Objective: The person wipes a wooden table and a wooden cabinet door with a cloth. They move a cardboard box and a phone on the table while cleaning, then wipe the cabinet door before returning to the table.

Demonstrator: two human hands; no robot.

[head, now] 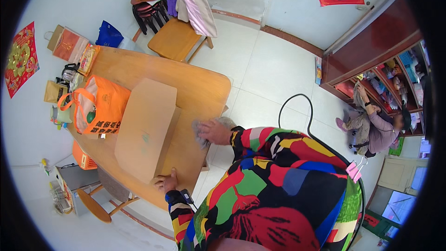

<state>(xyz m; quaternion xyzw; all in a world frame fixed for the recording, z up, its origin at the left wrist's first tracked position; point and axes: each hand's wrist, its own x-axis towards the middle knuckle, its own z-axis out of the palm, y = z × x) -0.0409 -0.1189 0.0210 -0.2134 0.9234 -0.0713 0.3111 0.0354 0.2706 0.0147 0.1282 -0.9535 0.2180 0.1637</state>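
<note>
My right hand (213, 131) presses a crumpled grey cloth (200, 135) onto the edge of the wooden table (195, 80). Part of the cloth is hidden under my palm. Lower down, my left hand (166, 182) rests at the table's near side with thumb and fingers apart. Its fingertips are at the lower corner of a brown cardboard box (148, 132), and it does not appear to grip the box. The box lies on the table with its broad, plain face up. Beside it stands an orange tote bag (109, 101) with a green item inside.
An electric kettle (69, 72), a pale green jug (59, 114) and packages line the wall side. A wooden chair (174, 38) holds draped clothing; another chair (94, 205) stands below. A black cable (296, 96) loops beside me. A seated person (379, 129) holds cloth near open shelves (390, 76).
</note>
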